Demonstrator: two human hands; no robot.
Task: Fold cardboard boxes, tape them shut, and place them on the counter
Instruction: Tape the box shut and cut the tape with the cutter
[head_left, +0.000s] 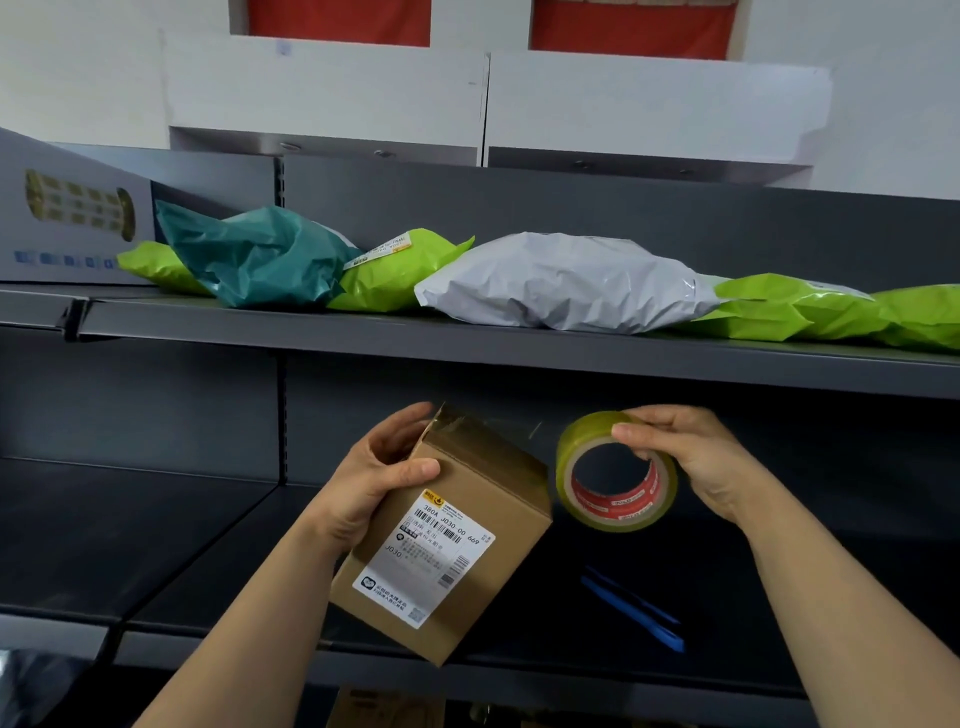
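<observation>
While the left hand (374, 480) grips the box (457, 499) in the lower middle of the frame (tilted, taped end up), the right hand (693, 457) pinches the tape (567, 470) just right of that end.

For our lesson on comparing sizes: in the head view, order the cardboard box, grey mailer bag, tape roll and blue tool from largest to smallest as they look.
1. cardboard box and grey mailer bag: similar spread; the box is nearer, so unranked.
2. tape roll.
3. blue tool, thin, smallest.
</observation>
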